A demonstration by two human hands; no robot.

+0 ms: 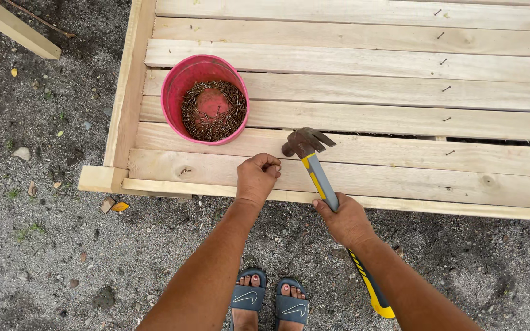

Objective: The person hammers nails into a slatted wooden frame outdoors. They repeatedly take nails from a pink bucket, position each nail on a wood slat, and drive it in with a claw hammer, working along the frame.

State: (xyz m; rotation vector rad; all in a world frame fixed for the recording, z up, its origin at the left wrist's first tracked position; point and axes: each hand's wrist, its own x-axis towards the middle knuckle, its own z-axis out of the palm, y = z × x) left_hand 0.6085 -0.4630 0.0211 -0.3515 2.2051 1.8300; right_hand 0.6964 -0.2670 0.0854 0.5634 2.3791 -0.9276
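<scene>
Fingers of left hand (257, 175) pinched shut on something too small to tell, knuckles resting on plank (351, 175) | right hand (343, 217) clenched round hammer (317, 171), head just beside left fingertips | pink nail bucket (205, 98) beyond, to their left

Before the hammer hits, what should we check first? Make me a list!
1. Right hand wrapped firmly round the hammer handle: ok.
2. Hammer head raised near the left hand, claw pointing away from the person: ok.
3. Nail pinched upright in the left hand's fingertips: cannot tell, the closed fingers hide it.
4. Fingers out of the hammer's path: not ok, the left hand sits right beside the head.
5. More nails nearby: ok, the pink bucket on the slats holds plenty.
6. Toes protected: not ok, the feet are in open sandals just below the plank.
</scene>
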